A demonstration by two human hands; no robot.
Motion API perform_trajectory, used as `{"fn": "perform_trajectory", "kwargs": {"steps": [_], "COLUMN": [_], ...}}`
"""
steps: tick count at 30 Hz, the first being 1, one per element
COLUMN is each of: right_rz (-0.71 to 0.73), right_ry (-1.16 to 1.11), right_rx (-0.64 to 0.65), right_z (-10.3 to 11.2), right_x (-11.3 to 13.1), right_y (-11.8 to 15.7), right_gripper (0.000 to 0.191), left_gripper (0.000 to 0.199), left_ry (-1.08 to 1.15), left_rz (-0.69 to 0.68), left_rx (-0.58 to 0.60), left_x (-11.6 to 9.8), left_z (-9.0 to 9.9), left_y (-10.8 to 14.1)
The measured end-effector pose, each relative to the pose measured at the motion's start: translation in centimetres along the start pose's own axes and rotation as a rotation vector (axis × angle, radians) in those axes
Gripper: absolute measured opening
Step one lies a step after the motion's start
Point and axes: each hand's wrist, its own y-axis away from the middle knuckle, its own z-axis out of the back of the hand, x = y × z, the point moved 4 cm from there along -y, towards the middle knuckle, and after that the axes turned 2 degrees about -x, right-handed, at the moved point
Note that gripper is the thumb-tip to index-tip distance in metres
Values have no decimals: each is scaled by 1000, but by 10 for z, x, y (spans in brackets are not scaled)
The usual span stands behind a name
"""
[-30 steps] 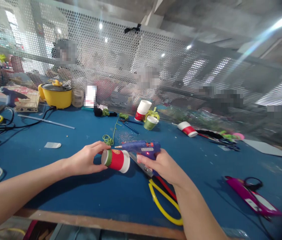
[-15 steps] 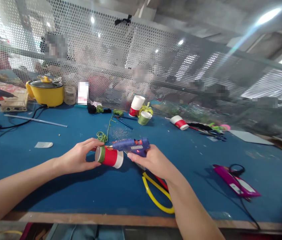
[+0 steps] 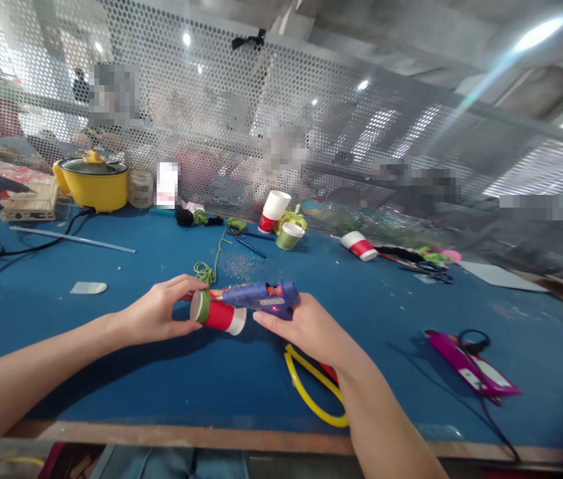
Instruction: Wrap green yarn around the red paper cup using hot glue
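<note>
My left hand [image 3: 164, 311] grips a red and white paper cup [image 3: 221, 316] by its end, tilted on its side above the table. Green yarn [image 3: 203, 307] is wrapped round the cup near that end, and a strand runs back to a loose coil [image 3: 205, 272] on the table. My right hand [image 3: 306, 326] is closed round the handle of a blue glue gun [image 3: 264, 297]. Its nozzle points left and reaches the cup's upper side beside the yarn; whether it touches is hard to tell. Yellow-handled scissors [image 3: 306, 392] lie under my right forearm, partly hidden.
Further back on the blue table [image 3: 162, 386] stand a yellow electric pot [image 3: 92, 188], a stacked white cup [image 3: 274, 209] and a green-wrapped cup [image 3: 289, 235]. Another red and white cup [image 3: 359, 246] lies on its side. A purple pouch [image 3: 471, 362] with a cable is at right. Perforated metal screens the back.
The glue gun has dipped slightly at its rear and its nozzle sits a little lower against the cup. The left hand and cup have hardly moved.
</note>
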Motion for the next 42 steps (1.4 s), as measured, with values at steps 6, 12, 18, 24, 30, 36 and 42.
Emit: {"fn": "perform_trajectory", "kwargs": {"steps": [6, 12, 18, 24, 30, 36, 42], "right_rz": [-47, -36, -22, -82, -80, -21, -15], "right_ry": [40, 49, 18, 76, 87, 16, 5], "right_rx": [18, -6, -22, 26, 12, -21, -45], "right_z": [-2, -1, 0, -2, -1, 0, 1], "right_x": [1, 1, 2, 3, 5, 6, 4], "right_y": [4, 3, 2, 6, 6, 4, 3], "right_gripper": [27, 26, 28, 26, 24, 27, 28], "left_gripper": [47, 47, 48, 47, 47, 47, 49], "left_ry": [21, 7, -17, 23, 41, -38, -56], "left_rz": [6, 9, -7, 20, 10, -8, -44], "left_rx": [-17, 3, 13, -4, -22, 13, 15], "left_x": [4, 2, -1, 2, 2, -2, -3], "left_z": [-1, -1, 0, 0, 0, 0, -1], "left_y": [2, 1, 0, -1, 0, 0, 2]}}
